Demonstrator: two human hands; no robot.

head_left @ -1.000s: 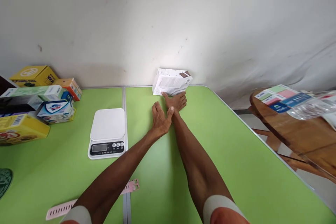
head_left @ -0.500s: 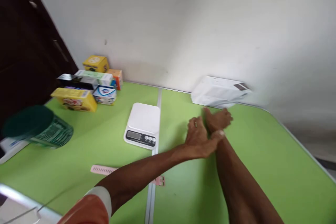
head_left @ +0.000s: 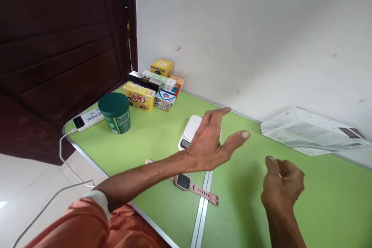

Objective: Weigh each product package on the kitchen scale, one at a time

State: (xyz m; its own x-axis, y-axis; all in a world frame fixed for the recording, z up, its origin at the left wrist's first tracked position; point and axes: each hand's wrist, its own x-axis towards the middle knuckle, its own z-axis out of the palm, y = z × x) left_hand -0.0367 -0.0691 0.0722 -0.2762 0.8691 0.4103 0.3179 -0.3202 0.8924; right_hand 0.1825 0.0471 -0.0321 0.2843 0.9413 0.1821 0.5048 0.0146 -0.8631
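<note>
Grip empty in both hands: left hand (head_left: 207, 143) spread wide above the white kitchen scale (head_left: 192, 127), right hand (head_left: 281, 182) loosely curled. The white box (head_left: 309, 131) lies against the wall, beyond my right hand.

From here I see my left forearm (head_left: 145, 178) slanting in from the lower left, out of an orange sleeve (head_left: 78, 221) with a white cuff (head_left: 101, 202), its left hand (head_left: 210, 143) spread, back upward, fingers pointing away and thumb stretched out to the right. My right forearm (head_left: 283, 226) rises from the bottom edge, the right hand (head_left: 281, 184) well apart, thumb up, fingers loosely curled
</note>
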